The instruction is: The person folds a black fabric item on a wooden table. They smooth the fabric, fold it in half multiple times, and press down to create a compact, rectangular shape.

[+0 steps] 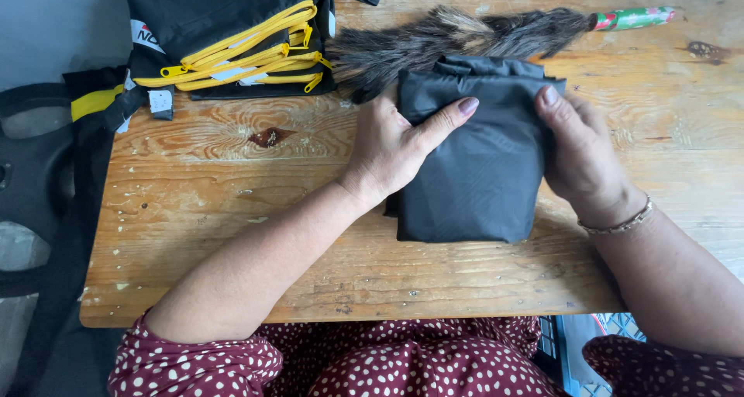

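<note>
Your left hand (391, 145) and right hand (577, 153) grip a folded dark grey fabric bundle (477, 160) by its sides, fingers closed on its edges. It lies on the wooden table (232, 180), long axis running away from you. Behind it lies a feather duster (457, 36); far left, black bags with yellow zips (232, 36) carry a small white label.

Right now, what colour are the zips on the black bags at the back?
The zips are bright yellow, seen clearly in the head view, top left.
</note>
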